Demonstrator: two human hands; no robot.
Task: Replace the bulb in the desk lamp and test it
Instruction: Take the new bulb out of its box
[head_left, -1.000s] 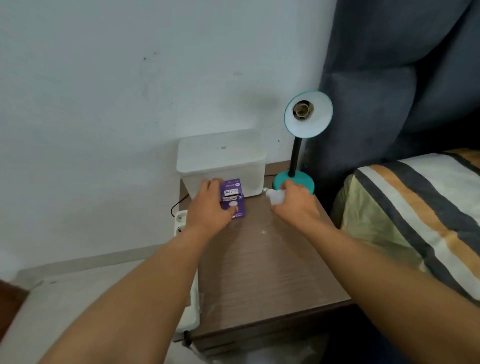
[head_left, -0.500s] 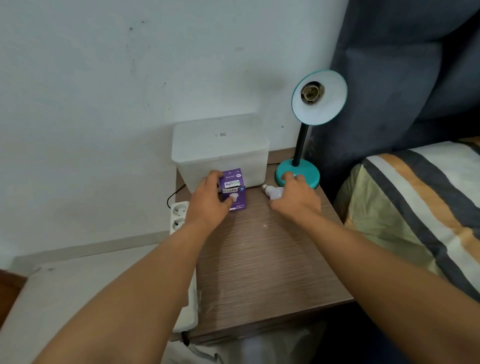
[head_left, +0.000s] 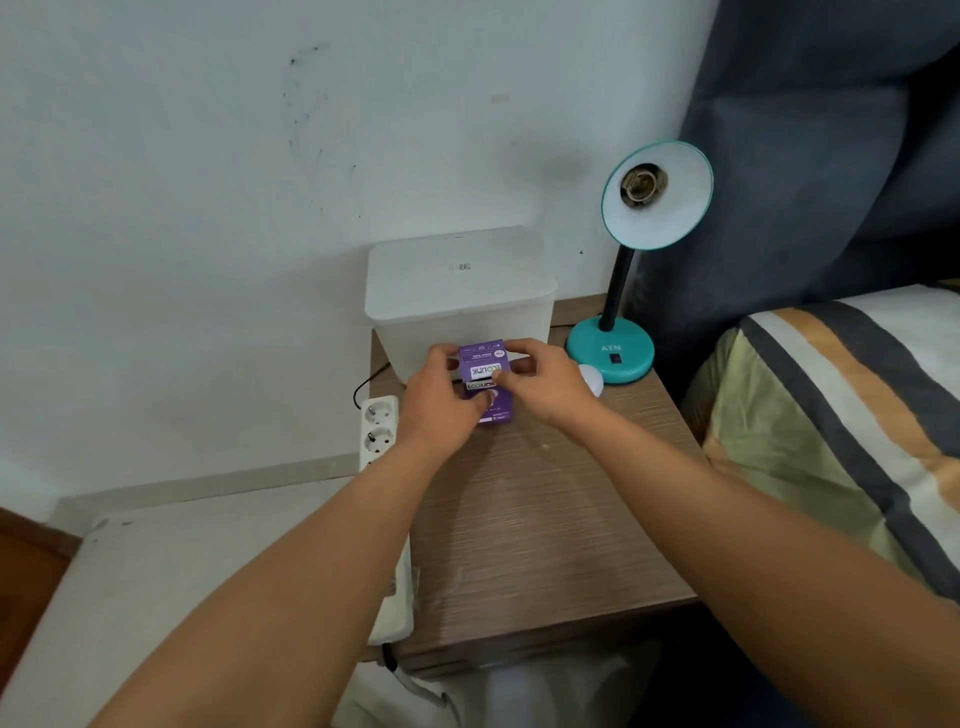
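White plastic sockets of a power strip lined the wood-grain nightstand. Beside it, the left hand and right hand both gripped a purple cardboard bulb box before a frosted rectangular bin. A round white bulb lay against the teal lamp, its dished shade's socket bare.

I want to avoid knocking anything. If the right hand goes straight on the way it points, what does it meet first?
The right hand points left and away, already at the purple bulb box; beyond it, probably the white plastic bin, though depth is unclear.
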